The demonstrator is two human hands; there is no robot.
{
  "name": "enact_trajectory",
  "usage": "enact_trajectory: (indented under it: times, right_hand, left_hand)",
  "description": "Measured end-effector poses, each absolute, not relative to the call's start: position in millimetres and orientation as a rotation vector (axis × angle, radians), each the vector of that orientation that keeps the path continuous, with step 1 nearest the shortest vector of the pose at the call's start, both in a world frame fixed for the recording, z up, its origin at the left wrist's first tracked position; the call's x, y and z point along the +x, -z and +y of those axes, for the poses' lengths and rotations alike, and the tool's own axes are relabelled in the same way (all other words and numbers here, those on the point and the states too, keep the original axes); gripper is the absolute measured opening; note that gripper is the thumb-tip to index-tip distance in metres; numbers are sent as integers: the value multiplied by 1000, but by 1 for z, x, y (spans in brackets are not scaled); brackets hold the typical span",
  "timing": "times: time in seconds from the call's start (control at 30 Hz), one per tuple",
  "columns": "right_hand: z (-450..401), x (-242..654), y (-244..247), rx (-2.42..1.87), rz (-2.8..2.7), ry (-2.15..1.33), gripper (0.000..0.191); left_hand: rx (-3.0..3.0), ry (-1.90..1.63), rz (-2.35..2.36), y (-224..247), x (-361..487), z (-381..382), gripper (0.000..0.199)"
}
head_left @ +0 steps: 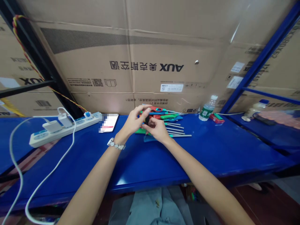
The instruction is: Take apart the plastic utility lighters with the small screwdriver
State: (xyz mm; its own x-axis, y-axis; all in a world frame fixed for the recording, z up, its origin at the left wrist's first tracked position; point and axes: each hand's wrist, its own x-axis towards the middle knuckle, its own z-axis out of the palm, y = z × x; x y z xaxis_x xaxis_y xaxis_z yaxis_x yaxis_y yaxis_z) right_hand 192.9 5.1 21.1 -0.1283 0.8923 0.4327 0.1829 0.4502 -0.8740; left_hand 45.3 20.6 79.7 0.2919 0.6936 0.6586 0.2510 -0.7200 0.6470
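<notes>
Both left hand (136,121) and right hand (158,128) pinch small dark piece (147,119), possibly tool part, left of water bottle (206,110); long-shafted red, green, blue tools (172,116) lie from hands toward bottle

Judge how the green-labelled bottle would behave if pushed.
The bottle stands upright and narrow, so it could tip if pushed high up. Its clear, plastic-looking wall probably gives under a squeeze. Round-sided, it might roll once down.

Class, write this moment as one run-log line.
left hand: at dark item, grip unclear | right hand: same item, grip unclear | colourful tools: on blue table | bottle: upright, right of tools
</notes>
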Motion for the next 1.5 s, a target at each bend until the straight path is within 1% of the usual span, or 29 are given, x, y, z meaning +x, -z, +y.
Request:
enact_trajectory:
  times: [0.07,0.13,0.23,0.33,0.4,0.57,0.63,0.77,0.87,0.97,1.0,1.1,1.17,1.23,1.33,1.43,1.5]
  right_hand:
    - [4,198,-26,-924,-1682,-845,40]
    - [3,201,-29,-899,-1739,-848,35]
    - [0,203,-28,-902,-1801,-814,29]
    - [-4,201,-26,-952,-1794,-677,25]
    - [-7,199,-24,-976,-1736,-609,29]
    - [-9,195,-23,-927,-1662,-695,34]
    - [-9,196,-24,-912,-1707,-748,34]
    - [-11,202,-26,-911,-1716,-873,30]
    - [-11,204,-24,-940,-1736,-868,26]
    - [-11,202,-22,-947,-1766,-781,21]
    - [-11,200,-22,-939,-1755,-748,23]
    - [-10,193,-22,-923,-1628,-672,37]
    - [-9,188,-22,-946,-1538,-642,35]
    - [-9,186,-22,-960,-1509,-650,33]
    - [-9,189,-24,-913,-1570,-793,37]
    - [-9,196,-27,-875,-1686,-915,38]
    - [-9,199,-28,-880,-1745,-913,35]
  left_hand:
    - [2063,-1308,722,-81,40,19,40]
    - [2019,-1257,687,-80,35,18,37]
    - [1996,-1286,705,-77,33,16,30]
    - [2017,-1361,759,-75,37,12,23]
    - [2031,-1425,798,-75,41,11,20]
    - [2102,-1545,886,-76,42,10,30]
    - [2143,-1463,840,-77,38,9,29]
    - [2080,-1286,705,-72,31,6,43]
    - [2025,-1290,762,-64,32,4,38]
    - [2005,-1395,820,-58,37,4,29]
    - [2020,-1446,838,-57,39,4,25]
    - [2080,-1579,895,-58,42,3,19]
    - [2106,-1616,929,-59,42,3,21]
    - [2136,-1596,928,-60,41,3,27]
    - [2139,-1489,829,-60,37,4,37]
    - [2118,-1393,729,-62,32,3,34]
    - [2108,-1366,712,-64,32,2,29]
